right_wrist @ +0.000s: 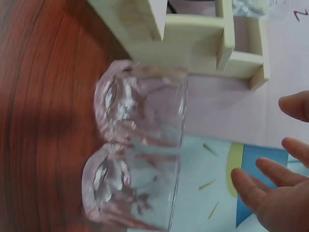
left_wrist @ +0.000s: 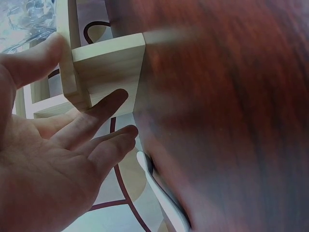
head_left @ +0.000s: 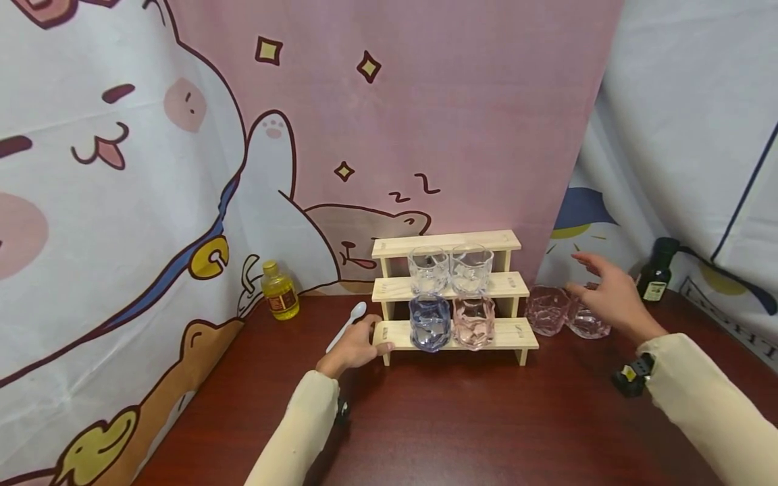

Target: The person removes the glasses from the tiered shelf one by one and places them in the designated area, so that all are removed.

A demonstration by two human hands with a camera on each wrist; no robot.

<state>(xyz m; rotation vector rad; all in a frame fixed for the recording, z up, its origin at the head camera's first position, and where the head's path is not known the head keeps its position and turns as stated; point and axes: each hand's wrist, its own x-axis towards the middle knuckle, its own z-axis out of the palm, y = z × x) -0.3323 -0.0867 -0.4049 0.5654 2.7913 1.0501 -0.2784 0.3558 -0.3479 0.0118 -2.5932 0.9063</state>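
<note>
A three-tier wooden display stand (head_left: 456,286) stands on the table. My left hand (head_left: 357,345) holds the left end of its lowest shelf (left_wrist: 111,48), thumb on one side and fingers on the other. On that shelf sit a blue glass (head_left: 430,324) and a pink glass (head_left: 474,322). Two clear glasses, one on the left (head_left: 429,271) and one on the right (head_left: 471,270), occupy the middle shelf. Right of the stand, two pale pink glasses (right_wrist: 145,108) stand side by side on the table. My right hand (head_left: 614,297) hovers beside them with its fingers spread, holding nothing.
A white spoon (head_left: 346,327) lies left of the stand, close to my left hand. Behind it stands a yellow oil bottle (head_left: 279,291). A dark bottle (head_left: 658,270) is at the back right. Printed cloth (head_left: 486,121) hangs behind the table (head_left: 462,418).
</note>
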